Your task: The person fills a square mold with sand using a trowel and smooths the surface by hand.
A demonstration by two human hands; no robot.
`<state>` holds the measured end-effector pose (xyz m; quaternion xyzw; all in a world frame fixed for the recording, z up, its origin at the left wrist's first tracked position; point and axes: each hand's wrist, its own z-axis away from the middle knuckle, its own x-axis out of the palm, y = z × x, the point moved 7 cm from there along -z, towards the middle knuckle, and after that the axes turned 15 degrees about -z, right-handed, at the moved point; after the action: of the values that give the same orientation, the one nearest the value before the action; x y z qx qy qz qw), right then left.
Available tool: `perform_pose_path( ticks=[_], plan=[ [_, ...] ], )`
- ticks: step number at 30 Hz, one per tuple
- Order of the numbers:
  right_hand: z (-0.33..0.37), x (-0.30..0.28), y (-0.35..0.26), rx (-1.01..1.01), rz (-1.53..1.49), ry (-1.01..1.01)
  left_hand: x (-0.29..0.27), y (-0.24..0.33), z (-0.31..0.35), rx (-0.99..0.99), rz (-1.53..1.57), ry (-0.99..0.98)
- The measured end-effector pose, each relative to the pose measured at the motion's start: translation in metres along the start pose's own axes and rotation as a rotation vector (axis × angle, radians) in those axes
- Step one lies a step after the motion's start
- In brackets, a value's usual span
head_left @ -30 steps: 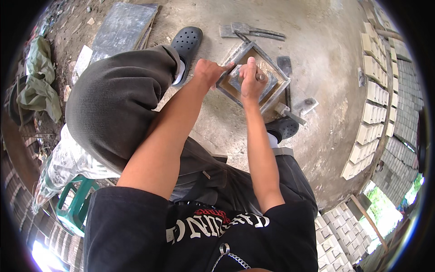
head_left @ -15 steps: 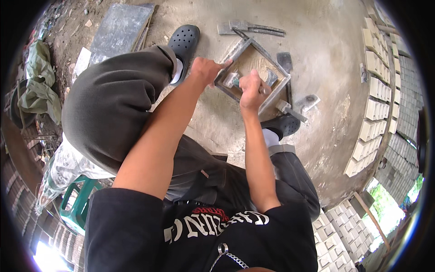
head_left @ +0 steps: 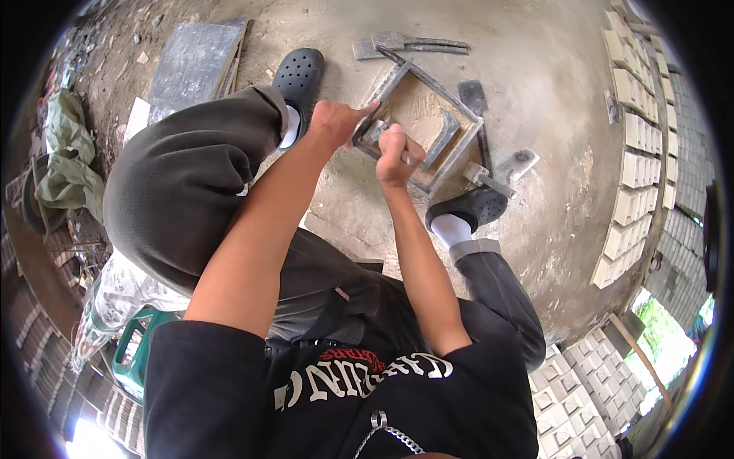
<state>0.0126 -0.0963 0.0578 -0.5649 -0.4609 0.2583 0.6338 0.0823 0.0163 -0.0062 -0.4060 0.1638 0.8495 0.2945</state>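
Observation:
A square metal mould frame [head_left: 464, 153] lies on the floor between my feet, with a sandy tan layer [head_left: 417, 103] inside it. My left hand [head_left: 336, 122] grips the frame's left side, its index finger stretched along the rim. Closed in a fist, my right hand [head_left: 399, 157] holds a brush by its round handle [head_left: 410, 159]. The brush head is low over the frame's left corner, partly hidden by the hand. Inside the right side of the frame sits a grey raised metal shape [head_left: 443, 136].
Beyond the frame lies a flat-bladed tool [head_left: 413, 44]. A dark trowel-like tool [head_left: 474, 99] and a hammer-like tool [head_left: 489, 181] are at its right, near my shoe [head_left: 474, 208]. Pale moulded blocks [head_left: 638, 161] line the right; grey slabs [head_left: 195, 65] lie far left.
My right hand has moved left with the brush, toward the frame's left corner, uncovering more of the metal shape. My left hand stays on the rim. The view has shifted slightly.

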Motion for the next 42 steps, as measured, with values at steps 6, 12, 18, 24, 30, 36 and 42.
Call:
perform_pose_path(
  ticks=[6,12,18,24,30,36,42],
  plan=[
    [-0.015,0.006,-0.028,0.090,-0.107,0.015,-0.002,0.001,0.001,-0.011,-0.066,-0.011],
    [-0.011,-0.005,0.003,0.141,-0.200,0.031,-0.003,0.010,0.003,0.001,-0.097,0.008],
    [-0.030,-0.001,-0.032,0.040,-0.287,0.024,-0.005,0.008,0.003,-0.010,-0.097,0.002],
    [-0.039,0.002,-0.007,0.062,-0.054,-0.033,0.000,0.007,0.000,-0.023,-0.075,0.022],
    [-0.052,-0.003,-0.026,-0.096,-0.232,-0.021,0.002,0.009,-0.001,-0.016,-0.050,-0.007],
    [-0.080,-0.023,-0.011,0.119,-0.294,0.178,0.007,0.012,-0.001,-0.039,-0.137,0.031],
    [-0.070,-0.025,-0.010,0.002,-0.223,0.210,-0.007,0.013,-0.005,-0.035,-0.117,0.018]
  ],
)
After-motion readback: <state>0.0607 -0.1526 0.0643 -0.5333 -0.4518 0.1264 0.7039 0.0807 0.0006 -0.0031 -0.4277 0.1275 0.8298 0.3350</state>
